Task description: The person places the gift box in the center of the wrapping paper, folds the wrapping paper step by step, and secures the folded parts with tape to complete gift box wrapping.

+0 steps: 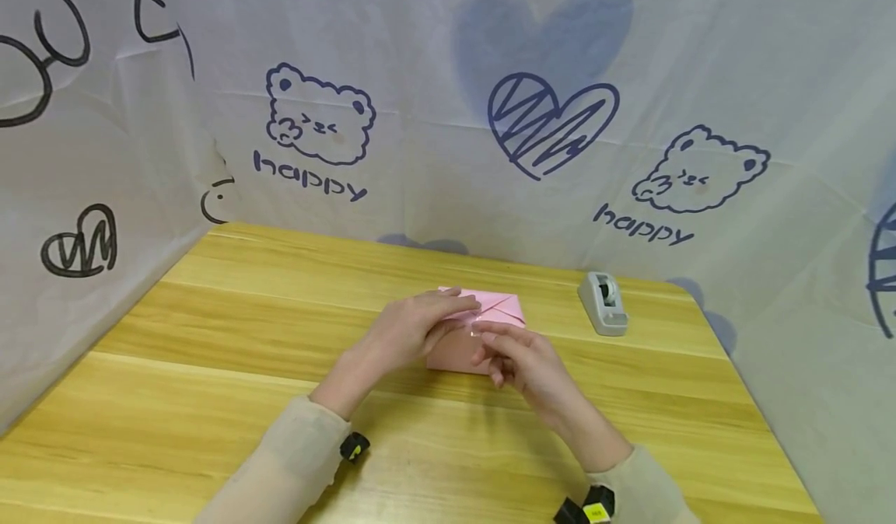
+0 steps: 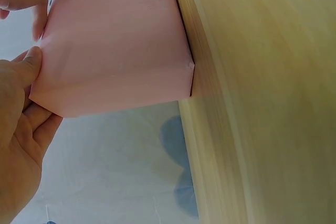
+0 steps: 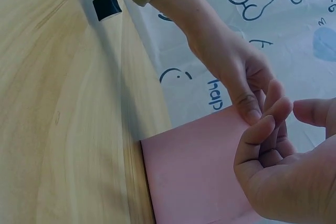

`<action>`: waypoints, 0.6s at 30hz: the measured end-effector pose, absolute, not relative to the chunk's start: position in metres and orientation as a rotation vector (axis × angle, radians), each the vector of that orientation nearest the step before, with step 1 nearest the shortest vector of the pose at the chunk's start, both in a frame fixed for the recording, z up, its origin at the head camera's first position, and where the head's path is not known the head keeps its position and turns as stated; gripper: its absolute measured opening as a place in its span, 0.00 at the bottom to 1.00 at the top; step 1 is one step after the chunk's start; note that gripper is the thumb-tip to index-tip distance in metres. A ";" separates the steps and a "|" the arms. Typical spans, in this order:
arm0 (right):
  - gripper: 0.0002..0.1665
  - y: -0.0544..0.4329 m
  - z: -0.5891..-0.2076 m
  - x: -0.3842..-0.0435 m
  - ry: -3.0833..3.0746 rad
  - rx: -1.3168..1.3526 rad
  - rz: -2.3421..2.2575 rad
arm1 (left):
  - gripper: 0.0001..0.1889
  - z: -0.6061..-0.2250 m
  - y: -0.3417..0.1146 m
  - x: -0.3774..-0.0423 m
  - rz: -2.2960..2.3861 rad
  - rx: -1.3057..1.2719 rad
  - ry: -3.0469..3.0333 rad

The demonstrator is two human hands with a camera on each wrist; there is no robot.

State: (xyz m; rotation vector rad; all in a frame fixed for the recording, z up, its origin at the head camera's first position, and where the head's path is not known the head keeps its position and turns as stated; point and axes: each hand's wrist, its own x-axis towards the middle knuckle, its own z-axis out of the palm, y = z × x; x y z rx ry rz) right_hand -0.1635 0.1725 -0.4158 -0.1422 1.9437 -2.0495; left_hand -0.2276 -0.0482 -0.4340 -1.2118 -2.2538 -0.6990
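Observation:
A pink paper-wrapped box (image 1: 458,351) sits on the table, folded paper flaps meeting on its top. My left hand (image 1: 416,322) holds the box at the upper edge, with fingers over the top and the thumb against the front edge. Beside it, my right hand (image 1: 521,361) touches the top near that edge with an extended index finger; its other fingers bend loosely. A small shiny spot, perhaps clear tape (image 1: 474,331), shows between the hands. The left wrist view shows the plain front of the box (image 2: 115,40); the right wrist view shows my right hand (image 3: 289,177) beside the left thumb.
A grey tape dispenser (image 1: 603,304) stands at the back right of the wooden table (image 1: 245,337). White cloth (image 1: 420,158) with drawn bears and hearts hangs behind the table and along its sides.

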 end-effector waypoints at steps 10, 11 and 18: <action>0.26 0.175 -0.420 -0.163 1.935 -0.158 -2.032 | 0.14 -0.434 -0.049 -0.226 -0.651 -1.219 -2.268; 0.26 0.176 -0.421 -0.163 1.932 -0.156 -2.030 | 0.14 -0.434 -0.049 -0.226 -0.651 -1.219 -2.269; 0.26 0.178 -0.429 -0.162 1.892 -0.131 -2.042 | 0.14 -0.434 -0.049 -0.226 -0.648 -1.219 -2.295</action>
